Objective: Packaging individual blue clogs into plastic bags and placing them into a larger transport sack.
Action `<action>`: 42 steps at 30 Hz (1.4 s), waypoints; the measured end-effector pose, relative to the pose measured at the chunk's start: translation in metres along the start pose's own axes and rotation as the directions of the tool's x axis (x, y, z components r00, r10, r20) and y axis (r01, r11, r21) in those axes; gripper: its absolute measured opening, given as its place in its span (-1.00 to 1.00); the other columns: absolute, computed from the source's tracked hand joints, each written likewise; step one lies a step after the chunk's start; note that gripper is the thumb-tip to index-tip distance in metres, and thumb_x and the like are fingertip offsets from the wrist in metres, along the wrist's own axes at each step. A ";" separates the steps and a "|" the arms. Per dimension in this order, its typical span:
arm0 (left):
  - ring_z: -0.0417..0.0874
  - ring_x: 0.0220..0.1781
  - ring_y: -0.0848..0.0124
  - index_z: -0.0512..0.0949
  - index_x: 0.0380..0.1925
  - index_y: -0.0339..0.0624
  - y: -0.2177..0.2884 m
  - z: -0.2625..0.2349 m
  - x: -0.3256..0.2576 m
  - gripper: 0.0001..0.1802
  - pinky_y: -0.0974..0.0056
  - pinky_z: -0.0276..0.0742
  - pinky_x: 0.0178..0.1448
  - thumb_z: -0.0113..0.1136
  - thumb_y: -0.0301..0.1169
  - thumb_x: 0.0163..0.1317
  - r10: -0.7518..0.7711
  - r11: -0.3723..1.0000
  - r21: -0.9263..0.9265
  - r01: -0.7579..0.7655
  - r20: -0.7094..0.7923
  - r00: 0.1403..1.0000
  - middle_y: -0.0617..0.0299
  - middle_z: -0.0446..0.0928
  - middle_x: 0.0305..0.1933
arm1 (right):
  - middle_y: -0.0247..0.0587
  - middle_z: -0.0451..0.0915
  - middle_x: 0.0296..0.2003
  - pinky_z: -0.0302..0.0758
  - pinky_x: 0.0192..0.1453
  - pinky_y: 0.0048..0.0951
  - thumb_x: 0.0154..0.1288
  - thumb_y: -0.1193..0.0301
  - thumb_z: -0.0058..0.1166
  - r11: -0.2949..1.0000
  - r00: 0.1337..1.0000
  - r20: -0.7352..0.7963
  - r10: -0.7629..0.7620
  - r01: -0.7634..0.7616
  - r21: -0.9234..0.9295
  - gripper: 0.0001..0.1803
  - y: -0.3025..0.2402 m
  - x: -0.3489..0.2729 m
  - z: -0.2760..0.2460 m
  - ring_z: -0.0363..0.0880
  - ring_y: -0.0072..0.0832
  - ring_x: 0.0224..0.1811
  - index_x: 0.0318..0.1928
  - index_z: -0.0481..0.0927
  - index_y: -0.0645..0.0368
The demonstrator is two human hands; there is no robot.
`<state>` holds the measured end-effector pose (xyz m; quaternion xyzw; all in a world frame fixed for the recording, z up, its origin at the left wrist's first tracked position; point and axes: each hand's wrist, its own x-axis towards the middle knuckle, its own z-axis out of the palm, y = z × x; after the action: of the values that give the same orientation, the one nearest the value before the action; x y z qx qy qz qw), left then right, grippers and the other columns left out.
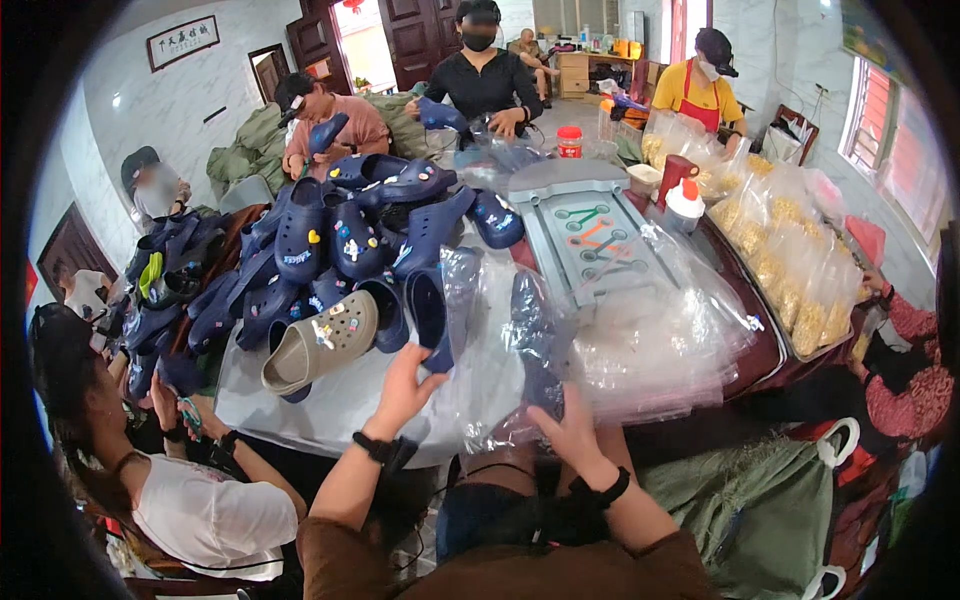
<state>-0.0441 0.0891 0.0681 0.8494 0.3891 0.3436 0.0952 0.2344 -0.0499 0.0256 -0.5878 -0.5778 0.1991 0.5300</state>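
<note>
My left hand (402,392) is at the lower end of a navy clog (428,312), thumb and forefinger curled against it. This clog lies against a clear plastic bag (478,385). Another navy clog (533,325) shows through clear plastic to its right. Beside that clog's lower end is my right hand (575,432), thumb and fingers spread, touching the plastic. A grey-beige clog (322,342) with charms rests at the front of a heap of navy clogs (357,240). Flat clear bags (650,350) are stacked to the right of my hands.
A grey plastic board (590,235) lies behind the bags. A white-and-red bottle (684,205) and a red-lidded jar (569,142) stand near it. Bags of small yellowish pieces (790,250) fill a tray at right. Several people work around the table; a green sack (765,505) sits below.
</note>
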 end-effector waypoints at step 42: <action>0.64 -0.12 0.23 0.55 -0.32 -0.20 0.103 -0.106 -0.174 -0.58 0.20 0.52 0.02 0.64 -0.44 -0.11 -0.254 0.888 -0.398 0.228 -0.012 0.967 0.12 0.64 -0.15 | 0.34 0.56 -0.11 0.45 0.11 -0.11 0.47 0.04 0.07 0.990 0.964 0.236 0.125 -0.138 0.039 -0.45 0.022 0.074 0.058 0.53 0.17 0.01 -0.02 0.46 0.40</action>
<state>-0.1324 -0.1187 0.1028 0.7466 0.4172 0.4270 0.2935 0.2143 0.0435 0.0135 -0.5826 -0.5901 0.3172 0.4602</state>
